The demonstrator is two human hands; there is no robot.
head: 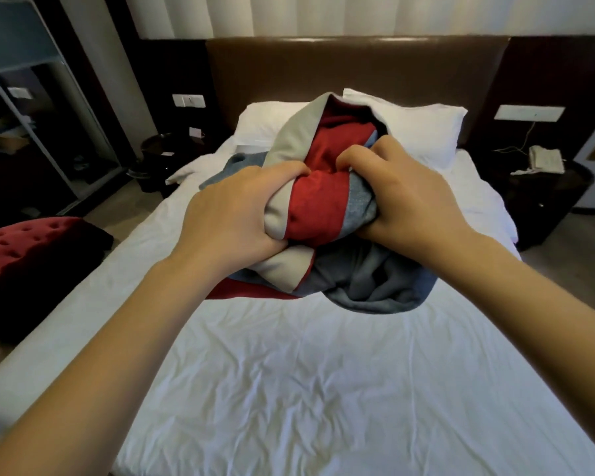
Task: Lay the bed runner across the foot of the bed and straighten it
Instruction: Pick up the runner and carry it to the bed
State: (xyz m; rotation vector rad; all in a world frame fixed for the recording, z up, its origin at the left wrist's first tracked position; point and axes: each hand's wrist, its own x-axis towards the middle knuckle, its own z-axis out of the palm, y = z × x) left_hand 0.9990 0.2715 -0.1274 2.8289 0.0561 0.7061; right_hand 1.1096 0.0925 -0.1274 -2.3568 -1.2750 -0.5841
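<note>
While the bed runner [323,207] is bunched into a wad of red, pale grey and blue-grey panels, its long axis cannot be read, because the strip is doubled over itself between the two fists. Both hands clamp it from opposite sides. The left hand [227,214] digs its fingers into the pale grey and red folds, and the right hand [406,201] curls over the red and blue-grey ones, the knuckles almost meeting on top. Gathering it like this probably keeps the whole length under control, so it can be carried over the mattress without dragging.

Above the grip a hooded fold stands up, and below it a blue-grey loop sags toward the sheet; whether it touches is unclear. Past the left hand a blue-grey tail lies on the sheet, which hints that the strip runs off that way.

The bundle is held over the middle of the bed [289,389], short of the foot, which lies on the near side of the grip under wrinkled white sheet. Beyond the grip two white pillows [423,132] lean on a brown headboard [358,70]. Outward of the left hand a red tufted bench [24,255] stands beside the bed. Outward of the right hand there is a dark nightstand [547,201] carrying a telephone [547,159].
</note>
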